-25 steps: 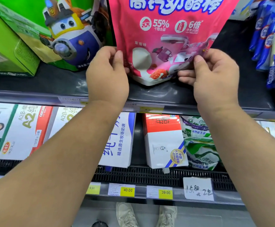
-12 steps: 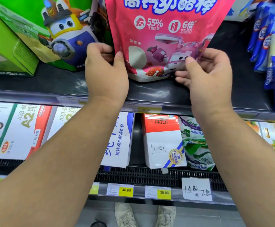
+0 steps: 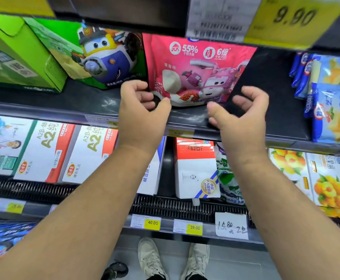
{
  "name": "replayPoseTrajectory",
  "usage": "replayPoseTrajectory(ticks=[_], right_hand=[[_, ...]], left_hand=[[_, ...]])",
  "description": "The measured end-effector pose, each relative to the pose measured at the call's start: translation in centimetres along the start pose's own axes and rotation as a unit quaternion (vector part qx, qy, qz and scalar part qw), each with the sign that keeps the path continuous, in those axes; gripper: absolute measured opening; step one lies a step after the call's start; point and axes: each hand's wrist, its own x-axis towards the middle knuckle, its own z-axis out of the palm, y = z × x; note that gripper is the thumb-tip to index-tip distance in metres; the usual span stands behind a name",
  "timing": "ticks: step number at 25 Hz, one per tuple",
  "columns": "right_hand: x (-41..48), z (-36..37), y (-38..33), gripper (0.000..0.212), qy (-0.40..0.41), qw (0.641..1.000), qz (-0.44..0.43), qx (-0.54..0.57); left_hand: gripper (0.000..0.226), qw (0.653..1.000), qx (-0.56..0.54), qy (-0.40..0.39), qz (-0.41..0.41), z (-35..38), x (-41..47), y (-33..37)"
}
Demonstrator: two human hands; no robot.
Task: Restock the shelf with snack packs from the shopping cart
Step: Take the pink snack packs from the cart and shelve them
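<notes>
A pink snack pack (image 3: 197, 63) with a cartoon plane stands upright on the black shelf (image 3: 270, 91), its top hidden behind the price rail above. My left hand (image 3: 142, 114) sits at the pack's lower left corner with loosely curled fingers; the thumb is close to the pack's bottom edge and I cannot tell if it touches. My right hand (image 3: 244, 116) hovers just right of the pack, fingers loosely curled, holding nothing. The shopping cart is out of view.
A green cartoon pack (image 3: 96, 57) and a green box (image 3: 13, 57) stand left of the pink pack. Blue packs (image 3: 331, 93) fill the right end. Milk cartons (image 3: 43, 152) line the shelf below. A yellow 9.90 tag (image 3: 294, 17) hangs overhead.
Both hands have let go of the pink pack's lower corners and pulled back toward the shelf's front edge. The pack now stands on its own farther back. The camera has tilted up.
</notes>
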Motion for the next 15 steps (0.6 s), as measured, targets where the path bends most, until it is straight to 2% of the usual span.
replayPoseTrajectory(ticks=[3, 6, 15], right_hand=[[-3.8, -2.2, -1.7, 0.055, -0.076, 0.994, 0.053, -0.056], [-7.2, -4.1, -3.7, 0.055, -0.153, 0.981, 0.079, -0.092], [-14.0, -4.1, -13.2, 0.058, -0.35, 0.931, 0.05, -0.09]], left_hand=[[0.042, 0.996, 0.019, -0.065, -0.057, -2.5, -3.5, 1.5], [0.041, 0.99, 0.04, -0.096, -0.093, -5.4, -7.1, 2.8], [0.037, 0.99, -0.014, -0.01, -0.139, -14.7, -15.6, 9.9]])
